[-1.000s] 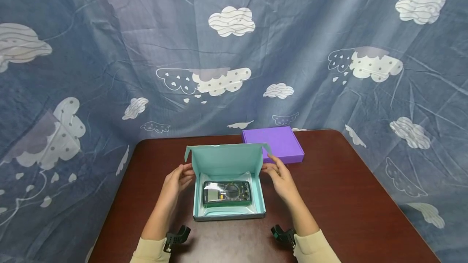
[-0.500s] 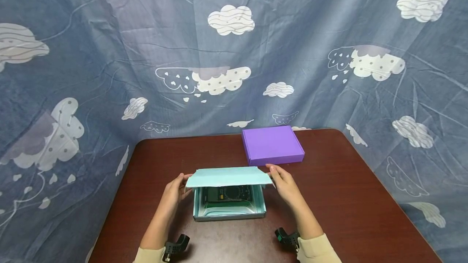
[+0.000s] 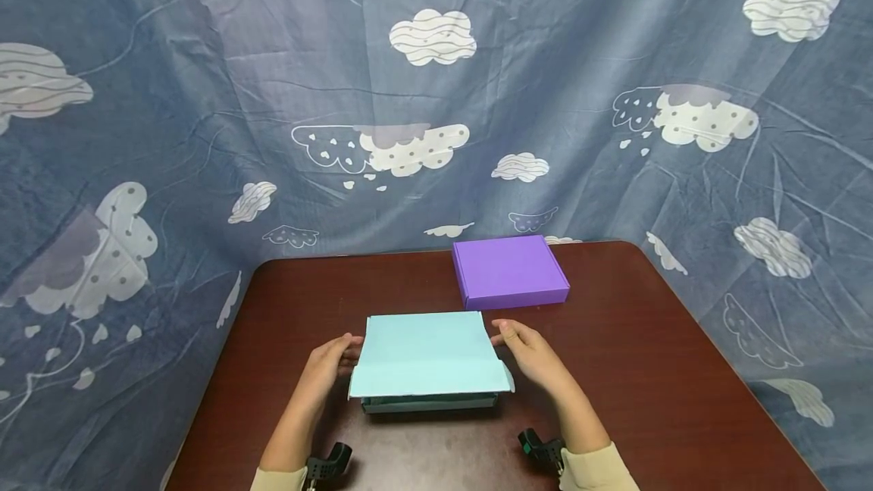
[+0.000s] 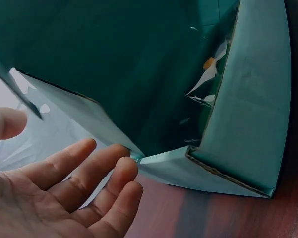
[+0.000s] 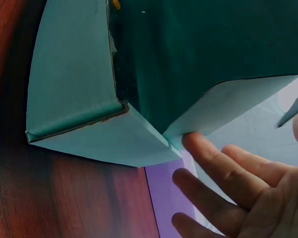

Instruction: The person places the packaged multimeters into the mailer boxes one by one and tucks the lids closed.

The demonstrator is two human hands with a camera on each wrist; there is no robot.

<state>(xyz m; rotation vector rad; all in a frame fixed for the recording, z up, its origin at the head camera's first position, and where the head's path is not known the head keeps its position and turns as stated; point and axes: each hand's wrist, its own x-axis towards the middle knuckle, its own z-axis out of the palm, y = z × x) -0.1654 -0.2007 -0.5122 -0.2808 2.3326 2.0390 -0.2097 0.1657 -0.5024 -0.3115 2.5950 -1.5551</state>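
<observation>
A light teal cardboard box (image 3: 428,354) lies on the table, its lid tilted down over the tray with a narrow gap at the front. My left hand (image 3: 323,371) is at the box's left back corner, fingers loosely extended. In the left wrist view, the fingertips (image 4: 123,168) are at the rear corner near the lid's hinge. On the other side, my right hand (image 3: 535,358) has its fingers spread; the right wrist view shows one fingertip (image 5: 193,141) at the hinge corner. The lid hides the multimeter; only clear wrapping (image 4: 208,79) and an orange spot show through the gap.
A closed purple box (image 3: 510,270) sits behind and to the right on the dark red-brown table (image 3: 668,385). A blue cloth (image 3: 436,97) with cloud prints hangs around the table's back and sides.
The lid has swung forward and down from upright over the tray, covering the multimeter. Both hands have lowered slightly beside the box's back corners.
</observation>
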